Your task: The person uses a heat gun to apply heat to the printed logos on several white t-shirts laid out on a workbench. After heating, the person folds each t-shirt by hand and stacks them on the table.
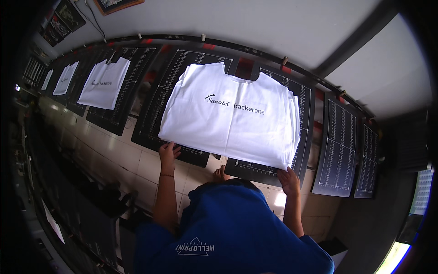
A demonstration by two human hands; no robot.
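Observation:
A white T-shirt [196, 121] with dark lettering across its front lies spread over black printing boards [153, 114] in front of me. Layered edges of white cloth show along its right side. My left hand [169, 154] is at the shirt's lower left corner, its fingers closed on the hem. At the lower right corner, my right hand [289, 180] pinches the cloth between thumb and fingers. The exact grip of both hands is partly hidden by their small size in the view.
Further left, more white printed shirts [103, 93] lie on a row of black boards. Bare black boards [335, 144] with white ruled markings stand on the right. A dark rail [246, 49] runs behind the boards, along the wall. Pale floor tiles [123, 160] lie below.

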